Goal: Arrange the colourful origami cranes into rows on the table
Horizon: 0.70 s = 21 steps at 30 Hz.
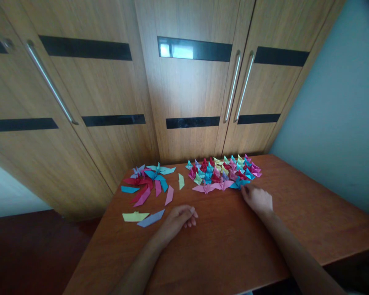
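So I'm running this one remotely off the head view, and my read is it's well along. Along the far edge of the reddish-brown wooden desk (224, 246), right of centre, I've got a tight multicoloured block of small folded-paper figures (208, 177), packed in rows. Those look done to me. Its nearest row shows winged pink paper figures (206, 188) and, at the right end, a winged bright-blue paper figure (237, 184).

My right hand (258, 199) has its fingertips at that blue one, touching as far as I can see, but I can't tell if they're pinching it. My left hand (181, 217) sits mid-desk, loosely curled, nothing visible in it; can't tell whether thumb and fingers meet.

What's left, I'd guess, is by the desk's left edge: a loose heap of flat folded-paper pieces (147, 180) toward the far-left corner, plus strays nearer me, like a pale-yellow paper piece (135, 217) and a lavender paper strip (151, 218).
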Each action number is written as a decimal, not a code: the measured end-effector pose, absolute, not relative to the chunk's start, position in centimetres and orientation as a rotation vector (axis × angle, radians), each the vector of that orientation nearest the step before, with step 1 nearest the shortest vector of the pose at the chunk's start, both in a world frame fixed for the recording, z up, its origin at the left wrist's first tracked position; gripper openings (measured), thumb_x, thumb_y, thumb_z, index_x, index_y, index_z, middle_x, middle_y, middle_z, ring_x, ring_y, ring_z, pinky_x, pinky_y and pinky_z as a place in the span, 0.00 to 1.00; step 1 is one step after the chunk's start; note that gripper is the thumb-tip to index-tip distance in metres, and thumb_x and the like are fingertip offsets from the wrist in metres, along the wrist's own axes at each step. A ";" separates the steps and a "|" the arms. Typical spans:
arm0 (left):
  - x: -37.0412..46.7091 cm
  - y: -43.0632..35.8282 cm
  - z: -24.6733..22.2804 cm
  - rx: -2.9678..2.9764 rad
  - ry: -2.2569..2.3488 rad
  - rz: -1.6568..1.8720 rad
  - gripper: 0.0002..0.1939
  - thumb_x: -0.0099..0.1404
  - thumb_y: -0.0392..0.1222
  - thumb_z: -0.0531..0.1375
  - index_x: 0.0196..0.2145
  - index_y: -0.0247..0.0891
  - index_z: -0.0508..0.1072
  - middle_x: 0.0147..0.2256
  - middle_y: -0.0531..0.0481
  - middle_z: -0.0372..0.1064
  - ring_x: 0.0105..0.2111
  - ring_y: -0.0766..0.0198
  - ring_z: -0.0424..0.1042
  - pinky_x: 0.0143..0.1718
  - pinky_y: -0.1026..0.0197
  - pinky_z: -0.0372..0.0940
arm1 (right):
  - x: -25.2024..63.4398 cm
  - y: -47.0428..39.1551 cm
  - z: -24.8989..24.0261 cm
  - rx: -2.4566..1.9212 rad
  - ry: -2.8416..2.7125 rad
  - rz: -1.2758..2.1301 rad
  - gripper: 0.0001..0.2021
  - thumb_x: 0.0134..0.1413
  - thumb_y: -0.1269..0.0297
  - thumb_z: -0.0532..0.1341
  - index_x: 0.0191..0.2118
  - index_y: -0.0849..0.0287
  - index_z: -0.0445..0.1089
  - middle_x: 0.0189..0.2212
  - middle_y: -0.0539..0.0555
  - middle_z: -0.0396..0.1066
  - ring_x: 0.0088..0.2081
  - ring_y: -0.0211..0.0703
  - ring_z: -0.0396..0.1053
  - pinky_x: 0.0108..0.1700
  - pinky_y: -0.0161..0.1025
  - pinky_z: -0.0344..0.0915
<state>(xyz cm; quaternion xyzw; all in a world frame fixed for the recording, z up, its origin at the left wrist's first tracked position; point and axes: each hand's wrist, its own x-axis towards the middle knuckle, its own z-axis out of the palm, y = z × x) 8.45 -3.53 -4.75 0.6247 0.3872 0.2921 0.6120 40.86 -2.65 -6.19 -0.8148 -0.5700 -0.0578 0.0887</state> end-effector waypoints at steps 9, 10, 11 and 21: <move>8.2 -3.4 -5.0 1.399 0.898 0.719 0.21 0.61 0.57 0.54 0.31 0.34 0.72 0.24 0.49 0.70 0.23 0.67 0.65 0.24 0.66 0.55 | 33.0 -4.5 -4.8 -1.779 -1.891 -0.106 0.17 0.60 0.57 0.49 0.30 0.56 0.71 0.27 0.53 0.72 0.30 0.40 0.68 0.29 0.33 0.54; 8.1 -3.3 -4.9 1.399 0.915 0.742 0.20 0.61 0.56 0.55 0.31 0.35 0.72 0.24 0.50 0.70 0.23 0.67 0.65 0.24 0.66 0.55 | 31.6 -4.5 -4.8 -1.680 -1.936 -0.037 0.17 0.61 0.57 0.49 0.29 0.56 0.70 0.26 0.52 0.72 0.29 0.39 0.67 0.30 0.33 0.54; 7.9 -3.2 -4.8 1.404 0.935 0.773 0.19 0.60 0.55 0.55 0.31 0.35 0.72 0.24 0.50 0.69 0.23 0.67 0.65 0.24 0.66 0.55 | 30.2 -4.6 -4.9 -1.603 -1.979 0.029 0.17 0.61 0.58 0.49 0.28 0.57 0.70 0.24 0.52 0.71 0.27 0.38 0.66 0.30 0.33 0.54; -0.6 0.0 -2.6 1.579 1.371 1.194 0.16 0.57 0.54 0.58 0.33 0.37 0.73 0.32 0.49 0.72 0.32 0.60 0.69 0.32 0.63 0.61 | 26.1 -4.5 -8.0 -1.437 -2.077 0.277 0.16 0.58 0.62 0.51 0.21 0.58 0.63 0.20 0.49 0.65 0.23 0.36 0.61 0.27 0.34 0.47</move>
